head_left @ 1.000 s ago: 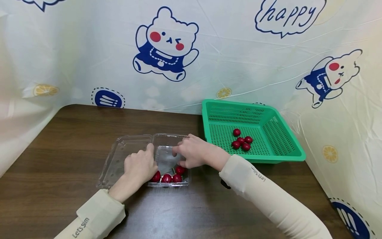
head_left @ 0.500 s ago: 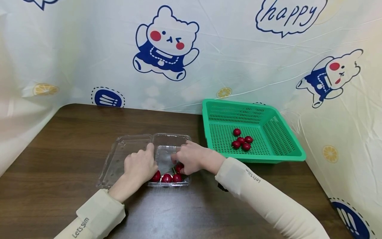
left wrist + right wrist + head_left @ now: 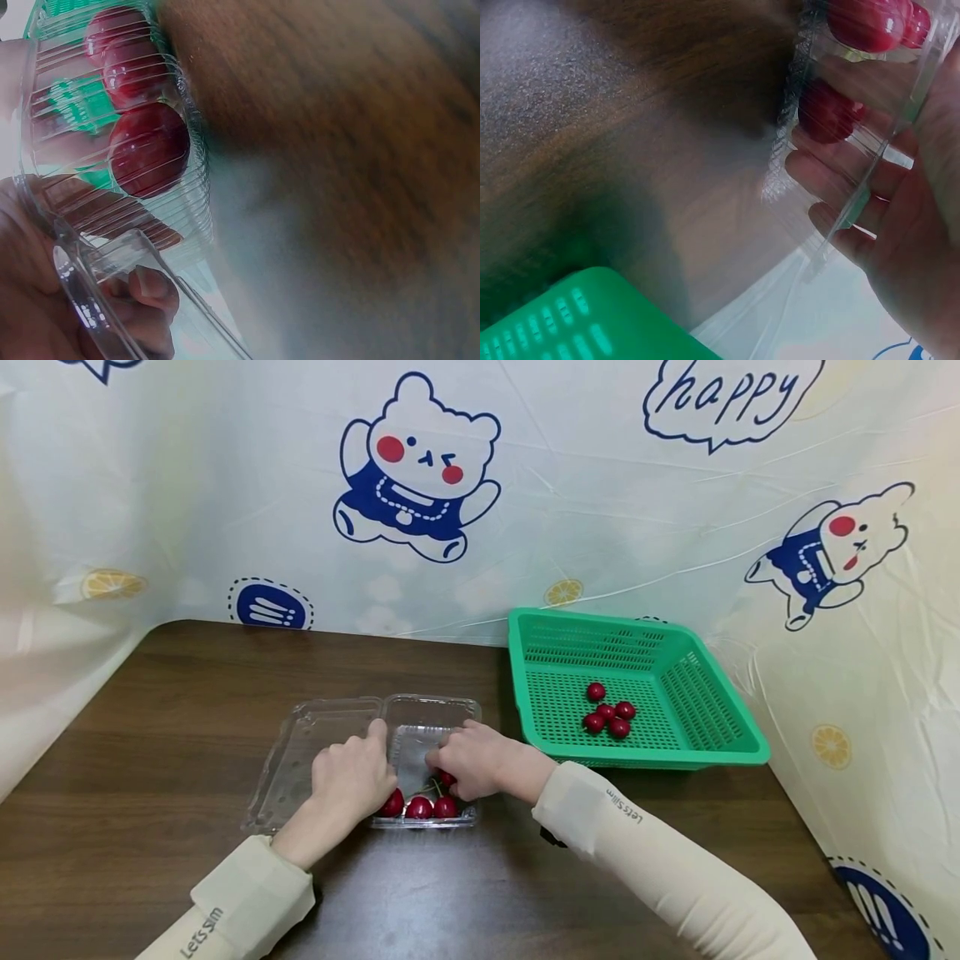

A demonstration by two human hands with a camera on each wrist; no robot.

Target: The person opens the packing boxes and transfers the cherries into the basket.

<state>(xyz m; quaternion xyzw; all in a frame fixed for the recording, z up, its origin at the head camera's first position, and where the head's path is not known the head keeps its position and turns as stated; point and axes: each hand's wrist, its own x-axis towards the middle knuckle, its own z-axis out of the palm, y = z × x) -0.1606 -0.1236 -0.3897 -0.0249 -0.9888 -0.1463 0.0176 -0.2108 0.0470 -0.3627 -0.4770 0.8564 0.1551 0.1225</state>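
Note:
In the head view, a clear plastic clamshell box (image 3: pixel 412 752) lies opened out on the table, its lid (image 3: pixel 292 768) folded to the left. My left hand (image 3: pixel 351 777) grips the hinge side; in the left wrist view, its thumb is inside the box and its curled fingers (image 3: pixel 154 289) show through the lid. Several dark red cherries (image 3: pixel 418 807) sit along the near wall. My right hand (image 3: pixel 480 762) reaches into the box's right side. Between its thumb and fingers it holds a cherry (image 3: pixel 826 112), partly hidden in the head view.
A green plastic basket (image 3: pixel 645 756) stands to the right of the box, with several cherries (image 3: pixel 605 712) on its floor. The brown wooden table (image 3: pixel 187 710) ends at a printed curtain (image 3: pixel 262 510) behind and at the sides.
My right hand has moved slightly left and down inside the box and closed round the cherry at the right. My left hand has kept its place.

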